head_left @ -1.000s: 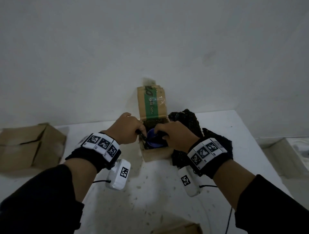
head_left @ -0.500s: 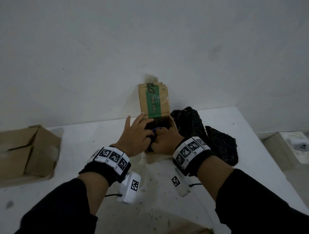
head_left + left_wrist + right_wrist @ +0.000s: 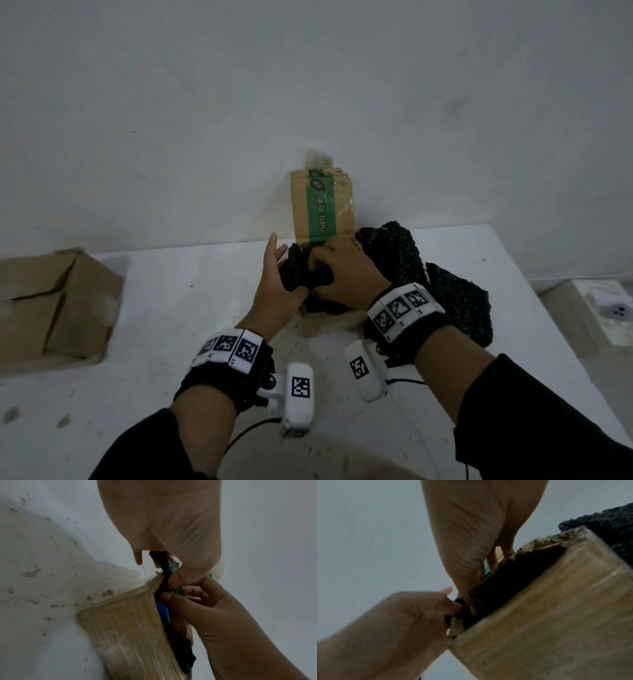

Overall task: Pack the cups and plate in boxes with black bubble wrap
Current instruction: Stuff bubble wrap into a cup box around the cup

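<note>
A small cardboard box (image 3: 329, 322) stands at the back of the white table (image 3: 171, 308), its green-taped flap (image 3: 322, 205) leaning on the wall. Black bubble wrap (image 3: 298, 270) fills its mouth, and a bit of a blue cup (image 3: 322, 275) shows in it. My left hand (image 3: 281, 270) pinches the wrap's left edge (image 3: 164, 566) between thumb and fingers. My right hand (image 3: 329, 267) is curled over the cup and grips the wrap (image 3: 513, 577) from the right. In the left wrist view the blue cup (image 3: 163, 611) peeks above the box wall (image 3: 128, 635).
A loose heap of black bubble wrap (image 3: 445, 287) lies right of the box. A larger cardboard box (image 3: 58, 301) sits at the table's left end. Off the right edge, a white object (image 3: 613, 310) rests in a tray. The wall rises directly behind.
Both hands have closed in over the box mouth. My left hand has taken hold of the wrap and drawn it over the blue cup, which is now mostly covered.
</note>
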A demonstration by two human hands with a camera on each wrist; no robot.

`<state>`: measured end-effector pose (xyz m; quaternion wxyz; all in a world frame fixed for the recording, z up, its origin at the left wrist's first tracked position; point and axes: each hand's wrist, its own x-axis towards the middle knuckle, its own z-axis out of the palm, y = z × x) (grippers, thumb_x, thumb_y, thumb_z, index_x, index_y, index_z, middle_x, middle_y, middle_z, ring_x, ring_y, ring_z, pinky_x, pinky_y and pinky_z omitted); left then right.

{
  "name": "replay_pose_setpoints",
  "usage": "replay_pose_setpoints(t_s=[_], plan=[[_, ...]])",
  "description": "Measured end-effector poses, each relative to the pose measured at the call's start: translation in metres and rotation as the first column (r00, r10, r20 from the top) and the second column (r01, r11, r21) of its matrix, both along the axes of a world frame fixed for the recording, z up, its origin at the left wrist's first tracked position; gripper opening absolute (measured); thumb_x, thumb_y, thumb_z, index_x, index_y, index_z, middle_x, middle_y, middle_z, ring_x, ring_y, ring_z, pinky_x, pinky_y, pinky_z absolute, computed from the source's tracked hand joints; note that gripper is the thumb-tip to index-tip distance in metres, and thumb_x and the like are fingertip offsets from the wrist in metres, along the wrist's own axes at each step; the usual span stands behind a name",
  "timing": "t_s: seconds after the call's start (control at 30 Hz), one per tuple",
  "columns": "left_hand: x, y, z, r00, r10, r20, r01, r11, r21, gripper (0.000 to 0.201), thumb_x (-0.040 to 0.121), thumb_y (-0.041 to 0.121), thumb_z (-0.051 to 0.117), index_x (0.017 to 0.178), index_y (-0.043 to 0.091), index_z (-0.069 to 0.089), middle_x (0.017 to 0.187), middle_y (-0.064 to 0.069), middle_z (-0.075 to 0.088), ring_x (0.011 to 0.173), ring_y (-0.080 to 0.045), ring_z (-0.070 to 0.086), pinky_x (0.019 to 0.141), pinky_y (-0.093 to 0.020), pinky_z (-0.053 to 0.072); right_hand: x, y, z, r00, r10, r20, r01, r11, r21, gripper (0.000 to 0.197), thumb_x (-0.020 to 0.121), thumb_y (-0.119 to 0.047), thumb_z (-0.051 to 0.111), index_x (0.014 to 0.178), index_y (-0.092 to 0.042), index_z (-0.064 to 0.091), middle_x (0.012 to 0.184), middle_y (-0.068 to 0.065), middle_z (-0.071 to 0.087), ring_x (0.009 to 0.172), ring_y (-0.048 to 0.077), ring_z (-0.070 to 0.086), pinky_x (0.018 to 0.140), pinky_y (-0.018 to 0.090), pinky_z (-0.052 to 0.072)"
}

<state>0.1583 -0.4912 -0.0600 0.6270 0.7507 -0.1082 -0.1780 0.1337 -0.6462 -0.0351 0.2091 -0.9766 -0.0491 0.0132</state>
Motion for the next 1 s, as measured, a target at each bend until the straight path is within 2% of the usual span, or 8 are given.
replay_pose_setpoints(t_s=[0.17, 0.3, 0.47, 0.57, 0.7, 0.77, 0.87, 1.0], plan=[[0.000, -0.004, 0.013, 0.989, 0.060, -0.135, -0.080, 0.987, -0.142, 0.062, 0.091, -0.010, 0.031, 0.147, 0.015, 0.020, 0.144, -0.005, 0.037, 0.124, -0.013, 0.038, 0.072, 0.000, 0.042, 0.000, 0.003, -0.021, 0.979, 0.193, 0.072, -0.191, 0.981, -0.038, 0.023, 0.065, -0.018, 0.075, 0.087, -0.012, 0.072, 0.112, 0.018, 0.061, 0.104, 0.040, 0.056, 0.085, 0.047, 0.049], [-0.003, -0.004, 0.015, 0.991, 0.047, -0.129, -0.061, 0.993, -0.103, 0.042, 0.102, 0.012, 0.022, 0.143, 0.012, 0.033, 0.144, 0.001, 0.039, 0.123, -0.004, 0.036, 0.069, 0.011, 0.031, -0.001, -0.003, -0.027, 0.960, 0.281, -0.015, -0.281, 0.955, -0.095, 0.022, 0.073, -0.026, 0.067, 0.085, -0.010, 0.076, 0.126, 0.021, 0.057, 0.121, 0.043, 0.049, 0.099, 0.053, 0.040], [-0.015, -0.013, 0.024, 0.984, -0.013, -0.177, -0.024, 0.978, -0.208, 0.039, 0.103, 0.021, 0.018, 0.140, 0.019, 0.032, 0.133, 0.020, 0.037, 0.104, 0.018, 0.041, 0.068, 0.011, 0.032, 0.006, 0.002, -0.013, 0.930, 0.338, -0.147, -0.368, 0.867, -0.336, 0.033, 0.091, -0.040, 0.047, 0.102, -0.023, 0.073, 0.139, 0.012, 0.045, 0.134, 0.032, 0.031, 0.110, 0.044, 0.025], [-0.023, -0.017, 0.033, 0.973, -0.041, -0.226, -0.023, 0.961, -0.274, 0.040, 0.103, 0.023, 0.013, 0.141, 0.022, 0.025, 0.120, 0.029, 0.030, 0.087, 0.025, 0.038, 0.060, 0.011, 0.031, 0.011, 0.012, -0.016, 0.933, 0.283, -0.224, -0.354, 0.836, -0.420, 0.035, 0.090, -0.041, 0.046, 0.104, -0.021, 0.072, 0.131, 0.009, 0.046, 0.126, 0.029, 0.035, 0.104, 0.041, 0.029], [-0.026, -0.019, 0.039, 0.967, -0.044, -0.250, -0.034, 0.954, -0.299, 0.038, 0.102, 0.024, 0.011, 0.139, 0.024, 0.020, 0.115, 0.030, 0.031, 0.074, 0.033, 0.035, 0.059, 0.010, 0.031, 0.014, 0.017, -0.019, 0.952, 0.220, -0.212, -0.283, 0.895, -0.344, 0.034, 0.087, -0.034, 0.056, 0.104, -0.010, 0.070, 0.124, 0.011, 0.048, 0.115, 0.030, 0.043, 0.096, 0.037, 0.037], [-0.023, -0.017, 0.034, 0.965, -0.052, -0.258, -0.022, 0.961, -0.277, 0.040, 0.102, 0.026, 0.013, 0.141, 0.023, 0.023, 0.116, 0.029, 0.032, 0.077, 0.029, 0.034, 0.057, 0.010, 0.031, 0.010, 0.016, -0.021, 0.974, 0.174, -0.146, -0.199, 0.964, -0.175, 0.028, 0.083, -0.026, 0.062, 0.098, -0.004, 0.070, 0.117, 0.014, 0.050, 0.105, 0.030, 0.049, 0.086, 0.034, 0.044], [-0.017, -0.012, 0.021, 0.965, -0.029, -0.260, -0.034, 0.971, -0.236, 0.044, 0.103, 0.024, 0.011, 0.145, 0.018, 0.022, 0.145, 0.018, 0.024, 0.114, 0.012, 0.030, 0.067, 0.013, 0.027, 0.002, 0.009, -0.030, 0.990, 0.138, -0.012, -0.137, 0.990, 0.021, 0.021, 0.075, -0.018, 0.068, 0.091, -0.005, 0.069, 0.113, 0.015, 0.053, 0.098, 0.031, 0.054, 0.080, 0.041, 0.051], [-0.014, -0.010, 0.011, 0.978, -0.031, -0.205, -0.019, 0.972, -0.234, 0.043, 0.103, 0.020, 0.011, 0.145, 0.015, 0.023, 0.142, 0.014, 0.027, 0.126, 0.002, 0.027, 0.073, 0.011, 0.029, -0.001, 0.002, -0.036, 0.966, 0.260, 0.006, -0.259, 0.965, -0.047, 0.040, 0.081, -0.035, 0.046, 0.082, -0.007, 0.074, 0.123, 0.022, 0.056, 0.118, 0.041, 0.049, 0.102, 0.054, 0.038]])
